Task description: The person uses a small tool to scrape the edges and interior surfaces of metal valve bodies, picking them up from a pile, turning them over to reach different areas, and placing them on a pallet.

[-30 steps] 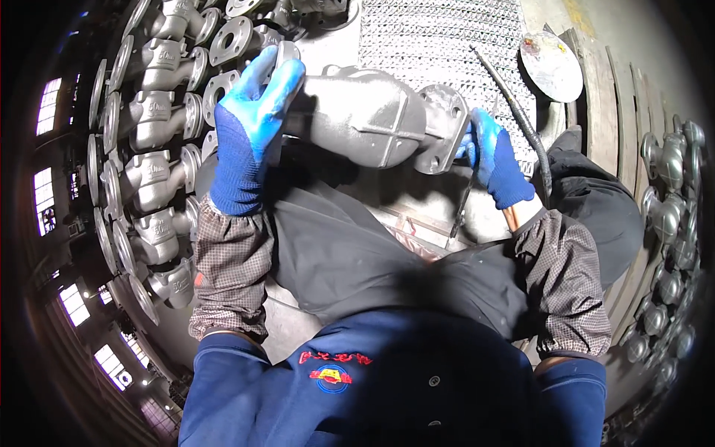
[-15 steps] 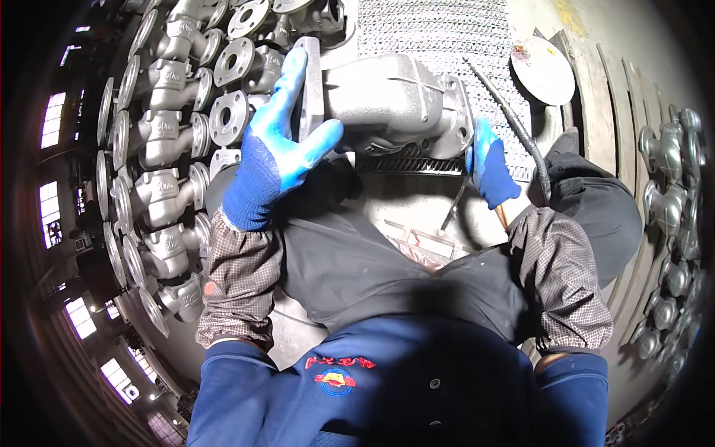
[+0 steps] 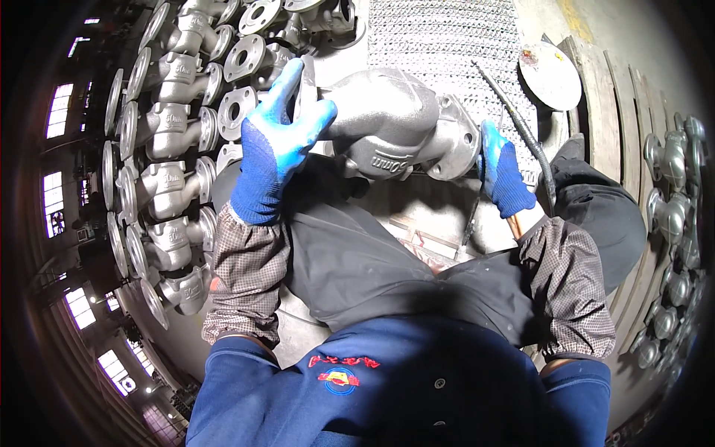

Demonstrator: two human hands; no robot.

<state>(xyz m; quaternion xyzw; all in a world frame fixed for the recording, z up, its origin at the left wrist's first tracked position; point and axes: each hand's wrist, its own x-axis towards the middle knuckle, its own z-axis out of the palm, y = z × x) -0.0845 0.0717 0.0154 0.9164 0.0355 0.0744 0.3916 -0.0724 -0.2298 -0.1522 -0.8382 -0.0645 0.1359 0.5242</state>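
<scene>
- The grey flanged casting (image 3: pixel 383 100) lies across your lap side at 12 o'clock, between your two hands, with raised lettering on its body facing down toward 6. Whether anything bears it from below, you cannot tell from here.
- It is held by its ends, probably because the flanges offer flat edges to grip, while the bulging body looks smooth and apt to roll.
- Your left hand (image 3: pixel 279 145), at 11 o'clock, is clamped on the near-side flange (image 3: pixel 307 93): the plate sits between long, straight fingers pointing to 12 and a thumb leaning toward 2.
- Your right hand (image 3: pixel 505 170), at 2 o'clock, stands upright against the outer edge of the opposite flange (image 3: pixel 460 141). How firmly it closes you cannot tell, as part of the fingers is hidden; it seems to steady that end.
- Your hands are well apart, one at each end, likely to share the weight and keep the casting level. Both forearms, in checked sleeve covers (image 3: pixel 249 276), rise from 8 and 4 o'clock with the elbows bent.
- Beyond the casting, a textured metal mat (image 3: pixel 447 33) runs toward 1 o'clock; a dark hose (image 3: pixel 525 134) lies over its right side, near your right hand.
- Similar castings (image 3: pixel 170 182) stand in rows at 10 o'clock, probably lined up for easy reach.
</scene>
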